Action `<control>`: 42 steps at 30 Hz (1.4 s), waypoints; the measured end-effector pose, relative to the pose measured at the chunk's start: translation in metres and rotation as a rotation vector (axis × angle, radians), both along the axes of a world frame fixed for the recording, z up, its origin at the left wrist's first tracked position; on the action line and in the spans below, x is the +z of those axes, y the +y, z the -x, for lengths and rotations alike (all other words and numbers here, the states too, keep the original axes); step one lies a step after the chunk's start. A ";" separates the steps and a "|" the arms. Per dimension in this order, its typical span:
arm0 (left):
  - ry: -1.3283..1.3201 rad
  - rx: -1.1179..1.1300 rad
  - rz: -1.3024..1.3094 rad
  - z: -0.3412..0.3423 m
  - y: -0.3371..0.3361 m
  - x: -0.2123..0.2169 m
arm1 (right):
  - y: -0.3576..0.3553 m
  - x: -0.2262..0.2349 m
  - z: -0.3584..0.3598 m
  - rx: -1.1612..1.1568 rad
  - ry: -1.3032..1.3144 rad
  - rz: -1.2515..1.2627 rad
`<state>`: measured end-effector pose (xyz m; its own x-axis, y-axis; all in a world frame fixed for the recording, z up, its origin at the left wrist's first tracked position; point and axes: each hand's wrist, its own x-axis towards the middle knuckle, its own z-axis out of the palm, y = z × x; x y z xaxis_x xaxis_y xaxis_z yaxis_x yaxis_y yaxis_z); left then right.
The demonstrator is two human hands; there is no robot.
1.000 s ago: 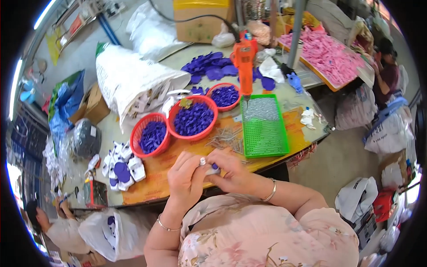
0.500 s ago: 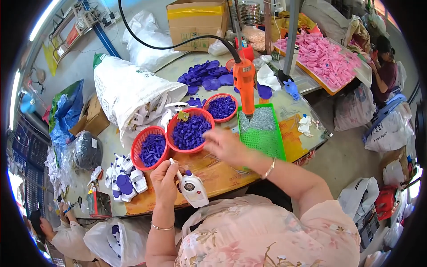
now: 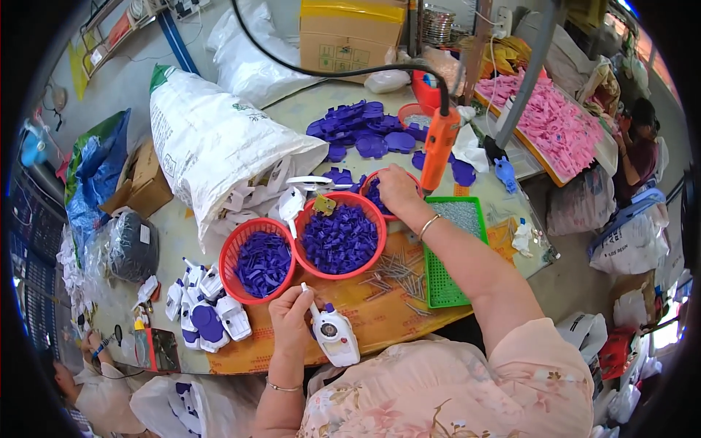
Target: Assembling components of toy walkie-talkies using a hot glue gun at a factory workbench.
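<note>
Here the left hand (image 3: 289,319) pinches a light, rigid white plastic toy (image 3: 334,337) by its neck; the right hand (image 3: 396,191) probably closes on purple pieces (image 3: 377,198).

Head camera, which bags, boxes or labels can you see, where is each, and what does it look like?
Cardboard box: far table edge, brown with yellow top.
White sack: lying on the table's left, open mouth spilling white parts.
Small cardboard box: left of the table, brown, open.
Blue bag: far left, crumpled.
</note>
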<state>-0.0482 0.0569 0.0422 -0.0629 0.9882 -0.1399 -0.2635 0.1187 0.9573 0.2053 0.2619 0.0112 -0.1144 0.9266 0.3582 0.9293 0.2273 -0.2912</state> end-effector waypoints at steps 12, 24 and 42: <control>-0.075 -0.061 0.060 -0.008 0.006 -0.007 | -0.002 0.000 -0.004 0.091 -0.236 -0.039; -0.029 -0.123 0.079 -0.020 -0.005 -0.006 | -0.068 0.056 0.027 0.400 0.804 0.033; 0.082 -0.298 -0.171 -0.044 -0.024 0.011 | -0.161 0.060 0.028 0.709 1.258 0.906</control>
